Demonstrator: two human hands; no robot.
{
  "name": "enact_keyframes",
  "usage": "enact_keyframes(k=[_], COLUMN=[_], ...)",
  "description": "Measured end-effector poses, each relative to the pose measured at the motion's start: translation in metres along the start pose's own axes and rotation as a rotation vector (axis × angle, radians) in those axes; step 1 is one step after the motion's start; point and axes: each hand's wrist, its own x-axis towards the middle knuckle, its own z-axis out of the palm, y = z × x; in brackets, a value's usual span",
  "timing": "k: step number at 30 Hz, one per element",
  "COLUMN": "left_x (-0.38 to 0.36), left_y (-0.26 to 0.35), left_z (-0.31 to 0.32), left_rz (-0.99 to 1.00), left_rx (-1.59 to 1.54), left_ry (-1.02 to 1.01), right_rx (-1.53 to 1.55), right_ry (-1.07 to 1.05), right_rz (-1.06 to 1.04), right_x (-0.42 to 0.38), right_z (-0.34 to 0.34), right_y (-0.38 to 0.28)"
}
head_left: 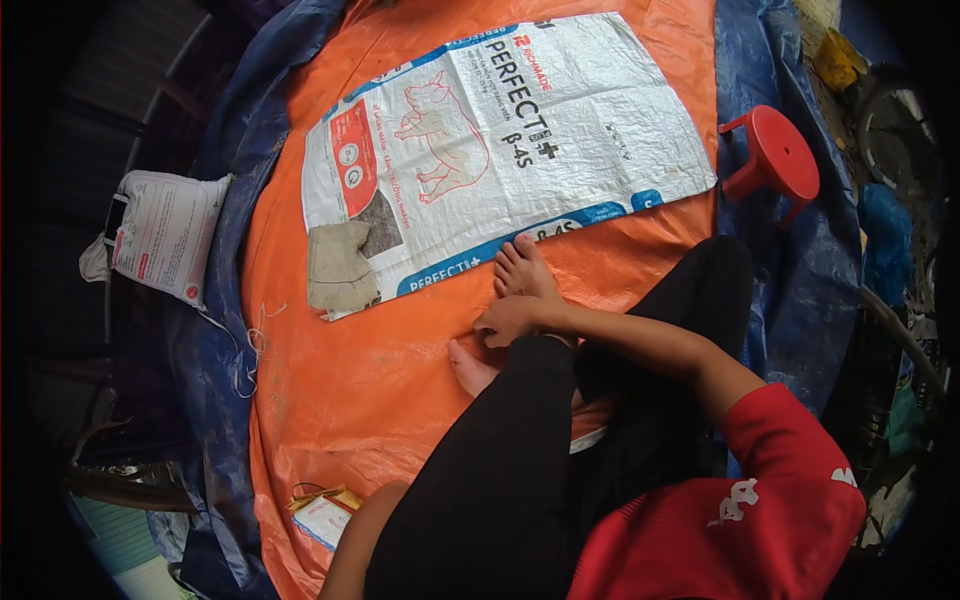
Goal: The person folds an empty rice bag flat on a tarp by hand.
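My right hand [508, 319] rests at my ankle, between my two bare feet, with its fingers curled downward; anything under the fingertips is hidden. One foot [528, 272] touches the lower edge of a flat white printed sack [570, 110], and the other foot [470, 368] lies on the orange tarp [370, 410]. A bare limb [368, 535], seemingly my left arm, shows at the bottom left, but my left hand is out of view. A folded beige cloth-like piece [340, 266] lies on the sack's left corner.
A red plastic stool [782, 155] stands on the blue tarp [815, 300] at the right. At the left is a filled white sack [170, 235], with loose string [258, 335] near it. A small printed packet [322, 520] lies at the lower left.
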Motion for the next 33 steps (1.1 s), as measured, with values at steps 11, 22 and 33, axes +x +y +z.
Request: enact_keyframes(k=[11,22,33], left_x=[-0.004,-0.01,-0.003], left_y=[0.001,0.005,0.007], left_z=[-0.003,-0.012,-0.012], left_rz=[0.036,0.163,0.718], left_rx=[-0.015,-0.102,-0.45], left_ry=[0.003,0.091,0.624], right_rx=[1.437,-0.009,-1.199], right_ry=[-1.0,0.074,-0.187], right_rz=[0.665,0.022,-1.704], right_x=[0.026,-0.002,-0.273], right_z=[-0.044,0.009,0.317], right_y=[0.016,-0.004,-0.23])
